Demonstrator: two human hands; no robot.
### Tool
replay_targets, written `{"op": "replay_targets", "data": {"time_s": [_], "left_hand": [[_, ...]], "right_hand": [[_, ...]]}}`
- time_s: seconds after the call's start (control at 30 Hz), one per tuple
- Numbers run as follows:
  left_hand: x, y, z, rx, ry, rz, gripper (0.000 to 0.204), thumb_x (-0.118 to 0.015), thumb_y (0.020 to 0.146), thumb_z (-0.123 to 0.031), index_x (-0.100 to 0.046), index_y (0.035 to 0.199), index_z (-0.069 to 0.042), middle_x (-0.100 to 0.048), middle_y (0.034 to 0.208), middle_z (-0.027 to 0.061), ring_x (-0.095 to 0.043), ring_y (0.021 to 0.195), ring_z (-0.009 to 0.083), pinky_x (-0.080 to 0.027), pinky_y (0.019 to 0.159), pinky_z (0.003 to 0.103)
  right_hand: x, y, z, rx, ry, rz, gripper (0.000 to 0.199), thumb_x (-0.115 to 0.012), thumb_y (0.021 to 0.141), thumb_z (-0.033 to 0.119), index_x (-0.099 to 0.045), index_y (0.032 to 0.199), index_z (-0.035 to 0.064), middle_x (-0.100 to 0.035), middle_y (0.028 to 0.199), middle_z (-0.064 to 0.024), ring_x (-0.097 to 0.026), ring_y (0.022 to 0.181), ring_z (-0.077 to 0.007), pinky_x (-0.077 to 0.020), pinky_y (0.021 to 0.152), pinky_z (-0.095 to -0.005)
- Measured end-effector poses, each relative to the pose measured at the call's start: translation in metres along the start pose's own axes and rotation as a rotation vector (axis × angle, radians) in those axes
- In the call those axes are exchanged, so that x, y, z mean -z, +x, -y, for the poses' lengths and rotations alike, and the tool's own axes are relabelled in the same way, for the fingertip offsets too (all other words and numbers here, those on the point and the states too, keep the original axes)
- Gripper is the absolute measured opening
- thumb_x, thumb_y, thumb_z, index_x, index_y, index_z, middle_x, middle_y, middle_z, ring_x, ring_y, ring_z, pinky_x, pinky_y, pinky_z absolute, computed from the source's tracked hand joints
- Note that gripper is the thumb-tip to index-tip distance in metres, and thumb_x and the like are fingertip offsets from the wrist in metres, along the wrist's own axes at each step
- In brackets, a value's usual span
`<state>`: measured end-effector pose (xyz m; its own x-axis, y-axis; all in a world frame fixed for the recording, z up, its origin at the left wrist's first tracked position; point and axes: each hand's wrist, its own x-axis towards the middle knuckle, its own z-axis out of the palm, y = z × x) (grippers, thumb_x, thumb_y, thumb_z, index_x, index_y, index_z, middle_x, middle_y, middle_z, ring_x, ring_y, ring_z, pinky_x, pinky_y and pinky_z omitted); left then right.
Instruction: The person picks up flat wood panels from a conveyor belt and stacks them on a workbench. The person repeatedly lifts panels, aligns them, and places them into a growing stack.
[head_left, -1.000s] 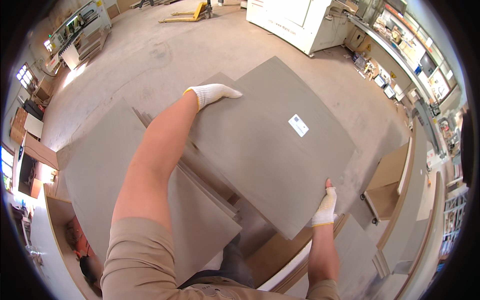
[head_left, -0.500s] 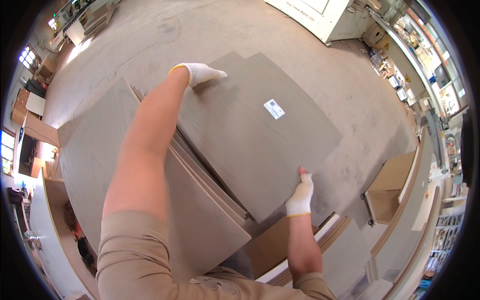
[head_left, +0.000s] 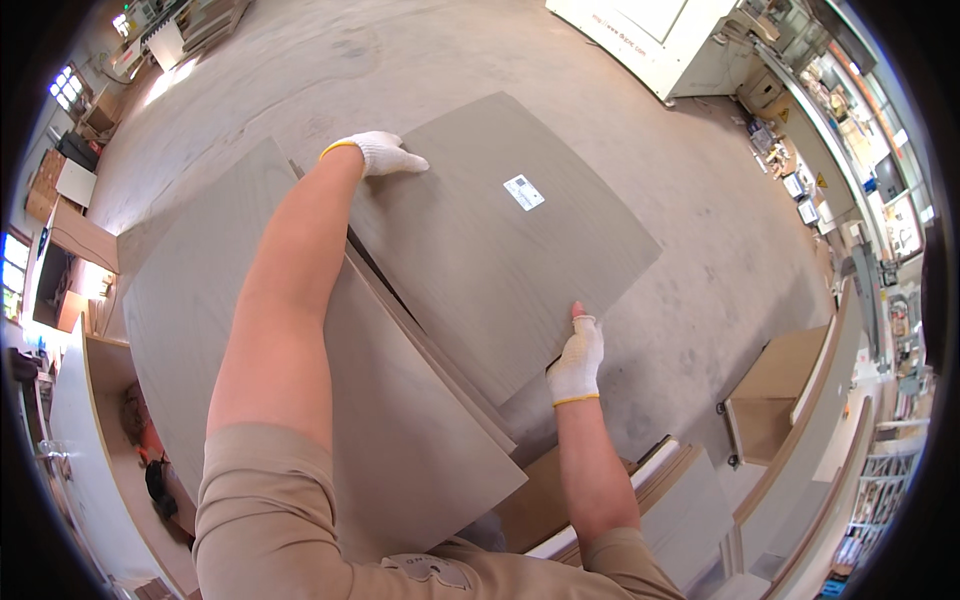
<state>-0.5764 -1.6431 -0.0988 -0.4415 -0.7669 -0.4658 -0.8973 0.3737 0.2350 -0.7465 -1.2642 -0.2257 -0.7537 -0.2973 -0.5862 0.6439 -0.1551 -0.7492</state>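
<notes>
A flat grey wood-grain panel with a white label lies in front of me, its near left edge beside a stack. My left hand, in a white knit glove, is closed on its far left edge, thumb on top. At the near right edge my right hand, gloved alike, grips it with the thumb on top; the fingers under the panel are hidden. Under my left arm, large grey boards are stacked, their edges slightly fanned. What supports the labelled panel is hidden.
A brown box-like wooden piece on casters stands at the right, beside long leaning boards. Open cabinet pieces are at the left. A large white machine stands far right on the concrete floor.
Both hands and the labelled panel have shifted left, and the gap to the stack is narrower. The second corner that showed at the panel's far edge is no longer visible.
</notes>
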Motion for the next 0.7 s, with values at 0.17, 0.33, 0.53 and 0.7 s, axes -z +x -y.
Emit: {"op": "replay_targets", "data": {"time_s": [0.17, 0.33, 0.53, 0.7], "left_hand": [[0.008, -0.024, -0.013, -0.072, 0.129, -0.025, 0.096, -0.069, 0.093, -0.063, -0.047, 0.164, -0.002, -0.045, 0.170, 0.0208, -0.044, 0.157, 0.0352, -0.038, 0.127, 0.045], [0.036, -0.099, -0.024, -0.245, 0.173, -0.302, 0.071, -0.060, 0.100, -0.058, -0.057, 0.159, -0.018, -0.052, 0.166, 0.0051, -0.049, 0.152, 0.0322, -0.046, 0.122, 0.049], [0.050, -0.259, 0.037, -0.296, 0.203, -0.391, 0.062, -0.067, 0.101, -0.051, -0.063, 0.151, -0.016, -0.058, 0.160, 0.0025, -0.063, 0.138, 0.0314, -0.054, 0.112, 0.049], [0.051, -0.401, 0.125, -0.364, 0.137, -0.537, 0.058, -0.066, 0.101, -0.053, -0.068, 0.145, -0.014, -0.064, 0.152, 0.0068, -0.067, 0.130, 0.0352, -0.057, 0.109, 0.050]], "right_hand": [[0.008, 0.009, -0.005, 0.129, -0.133, 0.083, 0.032, -0.066, 0.103, 0.023, -0.063, 0.131, 0.0091, -0.061, 0.139, -0.0043, -0.050, 0.134, -0.0186, -0.0386, 0.120, -0.0391], [0.018, 0.035, -0.010, 0.218, -0.232, 0.096, 0.061, -0.065, 0.105, 0.028, -0.048, 0.152, -0.0074, -0.060, 0.152, -0.0198, -0.056, 0.134, -0.0248, -0.0442, 0.114, -0.0383], [0.041, 0.122, -0.012, 0.251, -0.656, 0.211, 0.069, -0.061, 0.109, 0.045, -0.057, 0.147, -0.0124, -0.058, 0.156, -0.0196, -0.055, 0.137, -0.0292, -0.0413, 0.117, -0.0393], [0.117, 0.141, 0.079, 0.060, -0.293, 0.448, 0.069, -0.051, 0.113, 0.049, -0.050, 0.160, -0.0017, -0.053, 0.163, -0.0132, -0.047, 0.149, -0.0331, -0.0361, 0.128, -0.0482]]}}
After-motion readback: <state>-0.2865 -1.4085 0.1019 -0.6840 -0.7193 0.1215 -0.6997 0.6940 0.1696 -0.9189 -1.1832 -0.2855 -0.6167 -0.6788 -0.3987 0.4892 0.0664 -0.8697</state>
